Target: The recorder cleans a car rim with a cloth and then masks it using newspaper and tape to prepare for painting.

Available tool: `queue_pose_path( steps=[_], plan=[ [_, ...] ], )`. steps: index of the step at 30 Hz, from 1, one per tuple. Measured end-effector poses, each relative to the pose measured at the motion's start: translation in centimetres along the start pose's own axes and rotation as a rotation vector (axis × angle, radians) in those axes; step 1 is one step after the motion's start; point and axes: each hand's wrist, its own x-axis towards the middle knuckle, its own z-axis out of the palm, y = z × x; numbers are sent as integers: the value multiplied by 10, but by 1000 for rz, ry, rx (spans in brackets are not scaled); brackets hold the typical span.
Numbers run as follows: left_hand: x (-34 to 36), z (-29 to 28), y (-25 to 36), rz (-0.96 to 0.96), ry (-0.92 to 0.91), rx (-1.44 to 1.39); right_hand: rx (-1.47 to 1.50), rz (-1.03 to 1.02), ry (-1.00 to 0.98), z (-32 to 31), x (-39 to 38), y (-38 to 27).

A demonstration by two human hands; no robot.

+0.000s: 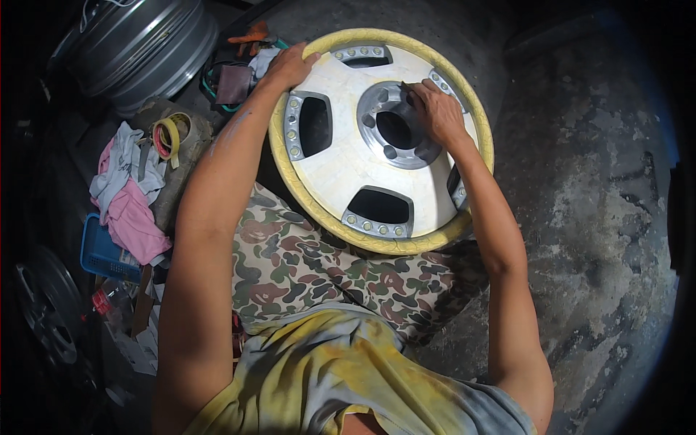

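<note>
A car wheel rim [341, 170] leans against my knees, its face covered in pale masking tape and its outer lip in yellow tape. The bare metal hub [377, 109] with bolt holes shows in the middle. My left hand [290, 67] grips the rim's upper left edge. My right hand [435, 109] rests on the hub's right side, fingers pinched together against the metal near the centre hole; whether it holds something small I cannot tell.
A second bare metal rim [138, 47] lies at the upper left. Rolls of tape [170, 134], pink and white rags [127, 199] and a blue basket [101, 254] sit to my left. Another wheel [47, 308] lies at the lower left. Rough concrete floor [594, 203] spreads to the right.
</note>
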Motion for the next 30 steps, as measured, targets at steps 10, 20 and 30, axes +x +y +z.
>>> queue_pose_path(
  steps=[10, 20, 30],
  plan=[
    [2, 2, -2, 35, 15, 0, -280, 182, -184, -31, -93, -28],
    [1, 10, -5, 47, 120, 9, 177, 40, -290, -60, -111, -75],
    [1, 6, -7, 49, 50, 28, 184, -94, -63, -5, -59, -109]
  ],
)
